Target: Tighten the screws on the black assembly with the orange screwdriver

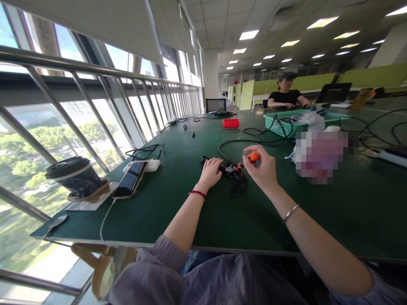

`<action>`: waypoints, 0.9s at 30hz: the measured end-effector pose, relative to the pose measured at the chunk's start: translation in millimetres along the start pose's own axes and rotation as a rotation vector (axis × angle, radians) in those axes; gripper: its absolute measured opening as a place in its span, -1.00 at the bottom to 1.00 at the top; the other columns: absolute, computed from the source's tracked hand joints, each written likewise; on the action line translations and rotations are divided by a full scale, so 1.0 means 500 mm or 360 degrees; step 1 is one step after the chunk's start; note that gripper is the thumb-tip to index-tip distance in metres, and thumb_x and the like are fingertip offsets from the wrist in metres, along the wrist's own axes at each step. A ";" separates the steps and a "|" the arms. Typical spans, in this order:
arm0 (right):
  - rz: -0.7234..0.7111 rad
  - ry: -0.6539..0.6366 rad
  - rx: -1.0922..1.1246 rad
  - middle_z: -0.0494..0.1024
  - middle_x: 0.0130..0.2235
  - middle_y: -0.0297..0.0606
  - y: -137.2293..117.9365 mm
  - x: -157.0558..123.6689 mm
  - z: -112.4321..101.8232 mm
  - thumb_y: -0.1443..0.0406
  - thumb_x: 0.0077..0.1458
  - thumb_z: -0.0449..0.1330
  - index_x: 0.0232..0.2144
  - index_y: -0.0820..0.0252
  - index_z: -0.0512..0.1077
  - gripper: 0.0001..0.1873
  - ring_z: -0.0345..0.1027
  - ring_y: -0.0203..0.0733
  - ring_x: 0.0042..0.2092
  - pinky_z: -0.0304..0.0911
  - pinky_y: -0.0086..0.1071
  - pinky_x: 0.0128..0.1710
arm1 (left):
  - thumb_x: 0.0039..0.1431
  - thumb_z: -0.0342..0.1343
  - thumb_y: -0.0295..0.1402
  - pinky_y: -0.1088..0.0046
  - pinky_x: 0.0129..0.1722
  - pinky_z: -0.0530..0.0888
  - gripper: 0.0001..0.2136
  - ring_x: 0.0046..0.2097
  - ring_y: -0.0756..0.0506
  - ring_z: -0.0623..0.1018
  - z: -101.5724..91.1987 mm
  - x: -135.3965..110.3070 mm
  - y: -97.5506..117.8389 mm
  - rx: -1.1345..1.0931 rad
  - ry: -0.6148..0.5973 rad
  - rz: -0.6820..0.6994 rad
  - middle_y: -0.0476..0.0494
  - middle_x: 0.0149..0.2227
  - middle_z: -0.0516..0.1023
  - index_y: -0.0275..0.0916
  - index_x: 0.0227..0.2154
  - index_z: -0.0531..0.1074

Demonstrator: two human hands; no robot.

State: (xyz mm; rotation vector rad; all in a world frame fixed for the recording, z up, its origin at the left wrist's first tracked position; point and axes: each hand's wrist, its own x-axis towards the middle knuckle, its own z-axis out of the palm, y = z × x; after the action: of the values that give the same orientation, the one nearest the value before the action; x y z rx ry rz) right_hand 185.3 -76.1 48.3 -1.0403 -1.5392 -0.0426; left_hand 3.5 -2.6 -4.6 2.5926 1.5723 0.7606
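Note:
My right hand is closed round the orange handle of a screwdriver, gripping it between thumb and fingers. Its shaft slants down and left to a small black device on the table, where a bit of orange also shows. My left hand lies over the left end of that device, fingers bent onto it and thumb at its side. A dark strap-like piece hangs off the device toward me. What exactly the device is, and where the screwdriver tip rests, is too small to tell.
On the green table are a phone, a white case, a lidded cup, a red tray, a teal basket and black cables. A blurred-out bundle lies right. Across sits a person.

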 end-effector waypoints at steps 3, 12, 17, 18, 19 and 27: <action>0.0006 0.0006 -0.0028 0.48 -0.48 -0.32 -0.001 0.000 0.001 0.20 0.02 0.15 -0.43 0.10 0.39 -0.89 0.34 -0.19 -0.43 0.25 -0.31 -0.35 | 0.11 -0.06 -0.52 0.18 0.34 0.06 -0.50 0.29 -0.15 0.19 0.001 0.001 0.000 -0.0001 0.0015 0.0005 -0.12 0.22 0.33 -0.21 0.14 0.29; -0.0090 -0.0025 0.0050 0.43 -0.50 -0.38 -0.003 -0.001 0.000 0.27 -0.01 0.14 -0.25 0.11 0.38 -0.79 0.35 -0.18 -0.42 0.29 -0.25 -0.24 | 0.11 -0.07 -0.53 0.20 0.31 0.13 -0.52 0.29 -0.15 0.18 0.003 -0.001 0.001 -0.0017 0.0014 -0.0005 -0.11 0.21 0.33 -0.19 0.13 0.29; -0.0034 -0.0001 -0.0044 0.51 -0.45 -0.28 -0.005 0.000 0.001 0.20 0.03 0.15 -0.44 0.12 0.39 -0.87 0.35 -0.17 -0.41 0.26 -0.28 -0.32 | 0.12 -0.08 -0.53 0.20 0.32 0.11 -0.52 0.29 -0.16 0.18 0.004 -0.001 0.000 -0.0025 0.0010 -0.0004 -0.13 0.21 0.33 -0.24 0.14 0.29; -0.0043 0.0007 -0.0047 0.51 -0.45 -0.29 -0.005 0.000 0.001 0.21 0.03 0.15 -0.44 0.12 0.39 -0.88 0.35 -0.18 -0.42 0.26 -0.28 -0.32 | 0.12 -0.08 -0.53 0.20 0.32 0.11 -0.52 0.29 -0.16 0.18 0.003 -0.001 0.001 -0.0026 0.0007 -0.0006 -0.13 0.21 0.33 -0.24 0.14 0.29; -0.0058 0.0014 -0.0040 0.50 -0.46 -0.31 -0.005 0.000 0.001 0.22 0.02 0.15 -0.41 0.12 0.39 -0.90 0.34 -0.20 -0.43 0.27 -0.29 -0.31 | 0.12 -0.08 -0.53 0.20 0.31 0.11 -0.52 0.29 -0.15 0.18 0.002 -0.001 0.002 -0.0024 0.0001 -0.0012 -0.13 0.21 0.32 -0.24 0.13 0.29; -0.0129 0.0019 0.0015 0.47 -0.48 -0.34 0.001 -0.001 0.003 0.26 -0.01 0.16 -0.30 0.13 0.40 -0.84 0.36 -0.18 -0.41 0.27 -0.28 -0.28 | 0.12 -0.07 -0.53 0.20 0.31 0.12 -0.52 0.29 -0.14 0.17 -0.004 -0.003 0.008 -0.0008 -0.0022 -0.0034 -0.10 0.21 0.32 -0.20 0.13 0.28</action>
State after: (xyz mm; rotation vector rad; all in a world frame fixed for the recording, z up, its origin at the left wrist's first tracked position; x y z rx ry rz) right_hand 184.4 -75.2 47.2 -0.9682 -1.5685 -0.0974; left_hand 5.6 -6.2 -2.5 2.5679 1.5893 0.7426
